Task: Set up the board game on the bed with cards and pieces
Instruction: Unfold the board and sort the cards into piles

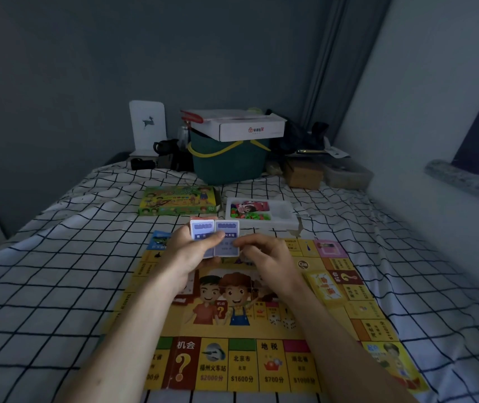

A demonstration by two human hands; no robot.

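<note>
The yellow game board (261, 362) lies unfolded on the checked bed sheet in front of me. Above its far half my left hand (193, 251) grips a stack of blue-and-white cards (200, 229), thumb across the top. My right hand (267, 258) pinches one card (226, 239) by its right edge, held beside the stack. A stack of yellow cards (327, 283) lies on the board at the right. Beyond the board sit the green game box (178, 200) and a white tray (286, 216) with small coloured pieces.
At the bed's far end stand a dark green basket (226, 164) with a white carton (250, 128) on top, a brown box (303, 174), a white device (147, 126) and dark clutter. A wall and ledge (465, 184) run along the right.
</note>
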